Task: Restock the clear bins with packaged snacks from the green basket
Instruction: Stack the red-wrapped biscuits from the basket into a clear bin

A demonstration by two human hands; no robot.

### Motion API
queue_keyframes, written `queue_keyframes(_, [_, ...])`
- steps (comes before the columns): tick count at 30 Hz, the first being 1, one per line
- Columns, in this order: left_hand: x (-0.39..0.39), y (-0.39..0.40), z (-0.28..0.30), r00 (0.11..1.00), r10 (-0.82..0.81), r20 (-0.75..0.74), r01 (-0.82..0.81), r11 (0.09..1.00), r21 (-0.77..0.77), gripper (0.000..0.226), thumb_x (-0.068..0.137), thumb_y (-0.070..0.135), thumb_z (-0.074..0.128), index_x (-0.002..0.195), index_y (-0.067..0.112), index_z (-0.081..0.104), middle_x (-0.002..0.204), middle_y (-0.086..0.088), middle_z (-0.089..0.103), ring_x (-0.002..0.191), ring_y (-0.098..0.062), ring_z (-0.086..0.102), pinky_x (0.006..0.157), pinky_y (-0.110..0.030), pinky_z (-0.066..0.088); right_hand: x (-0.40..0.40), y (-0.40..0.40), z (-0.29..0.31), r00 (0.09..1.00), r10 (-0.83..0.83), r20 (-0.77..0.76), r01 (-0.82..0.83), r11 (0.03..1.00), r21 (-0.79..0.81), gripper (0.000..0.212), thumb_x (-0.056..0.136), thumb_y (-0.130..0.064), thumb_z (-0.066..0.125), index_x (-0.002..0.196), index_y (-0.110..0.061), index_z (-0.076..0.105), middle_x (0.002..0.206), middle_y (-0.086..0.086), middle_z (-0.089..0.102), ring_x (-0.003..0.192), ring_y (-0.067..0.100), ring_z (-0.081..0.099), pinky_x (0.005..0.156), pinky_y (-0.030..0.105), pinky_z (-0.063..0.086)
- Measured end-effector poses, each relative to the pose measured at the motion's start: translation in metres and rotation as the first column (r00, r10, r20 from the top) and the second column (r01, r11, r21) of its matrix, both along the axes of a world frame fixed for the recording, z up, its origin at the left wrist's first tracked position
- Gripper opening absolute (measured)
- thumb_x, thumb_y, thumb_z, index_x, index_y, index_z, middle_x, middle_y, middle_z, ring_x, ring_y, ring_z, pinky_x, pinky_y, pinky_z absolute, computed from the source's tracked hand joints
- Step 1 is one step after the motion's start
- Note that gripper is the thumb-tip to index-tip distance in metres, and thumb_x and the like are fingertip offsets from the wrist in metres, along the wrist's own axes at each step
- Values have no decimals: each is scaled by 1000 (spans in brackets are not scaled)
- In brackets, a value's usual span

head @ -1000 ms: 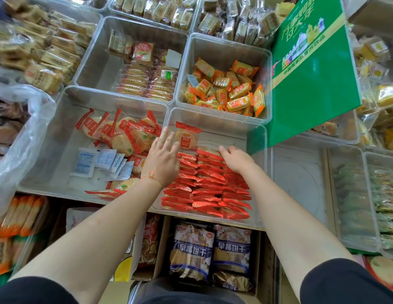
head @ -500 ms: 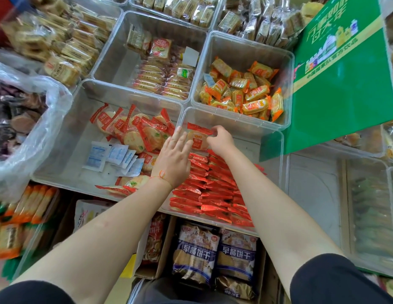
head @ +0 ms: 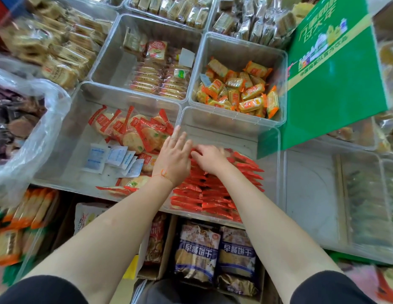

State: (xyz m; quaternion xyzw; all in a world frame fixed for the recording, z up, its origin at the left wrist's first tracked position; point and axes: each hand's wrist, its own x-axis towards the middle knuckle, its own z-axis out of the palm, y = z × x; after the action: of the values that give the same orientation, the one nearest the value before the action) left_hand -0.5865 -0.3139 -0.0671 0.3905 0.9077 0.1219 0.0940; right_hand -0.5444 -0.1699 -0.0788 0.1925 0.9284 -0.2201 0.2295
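Rows of red snack packets (head: 215,191) fill the near half of a clear bin (head: 232,132). The right hand (head: 209,159) rests on the rows, fingers curled onto the packets; whether they pinch one is unclear. The left hand (head: 172,160) lies alongside, fingers straight, together. Beyond them, orange packets (head: 241,91).

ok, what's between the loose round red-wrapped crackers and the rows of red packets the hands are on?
Head view: the two clear plastic bins' adjoining walls, with the left hand reaching across them.
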Motion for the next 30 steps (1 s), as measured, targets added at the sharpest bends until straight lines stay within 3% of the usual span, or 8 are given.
queue_keyframes(4, [0,-1,0,1000,-7,10,8,1000,-21,53,96,25,32,145,5,40,159,-17,25,152,-31,-3,122,-46,11,21,-15,-2,995,-48,-87,50,999,21,52,104,-47,30,153,-29,31,161,0,29,152,22,13,122,52,3])
queue_keyframes(10, [1,-2,3,999,-33,7,33,999,-7,53,95,18,34,147,6,35,161,-16,20,152,-30,-5,122,-45,9,66,-37,10,968,-123,-219,134,990,38,53,103,-40,40,153,-25,32,163,0,24,152,20,11,123,49,4])
queue_keyframes(13, [1,-4,3,998,-47,-40,47,999,-1,52,94,18,37,145,6,37,160,-17,22,151,-32,-1,122,-48,10,102,-50,21,943,-184,-277,191,982,-1,50,101,-29,46,149,-21,40,159,0,33,150,20,19,123,45,8])
queue_keyframes(16, [12,-10,5,995,-50,-91,51,999,8,46,89,18,44,132,6,51,152,-18,38,147,-35,20,121,-51,11,146,-63,36,840,-292,-458,299,952,-60,33,96,-14,51,127,-13,63,131,2,61,127,20,48,111,38,36])
queue_keyframes(19, [58,-14,23,993,-16,-115,40,977,208,36,80,29,44,98,10,69,108,-10,67,108,-32,59,100,-46,35,192,-69,56,745,-406,-529,413,904,-112,23,95,-7,50,104,-12,71,101,-1,67,97,15,58,80,28,47])
queue_keyframes(22, [128,-14,50,998,-27,61,1,917,400,28,83,30,45,81,15,67,76,-2,67,74,-28,63,68,-37,46,233,-69,69,715,-513,-474,495,851,-174,21,95,-9,50,97,-13,70,90,-2,68,82,15,59,68,29,47])
queue_keyframes(24, [170,-11,64,977,-61,204,-10,944,331,24,89,31,48,85,16,67,79,-1,68,74,-26,62,61,-35,47,258,-65,72,735,-564,-377,524,825,-213,22,94,-11,49,96,-16,70,89,-2,68,80,17,59,67,30,45])
queue_keyframes(30, [262,14,55,902,-150,405,177,984,-30,23,91,36,48,95,25,68,96,1,70,86,-24,64,71,-30,49,355,-27,65,769,-607,-202,559,791,-248,24,94,-16,48,94,-24,71,93,-6,69,85,14,61,69,27,43])
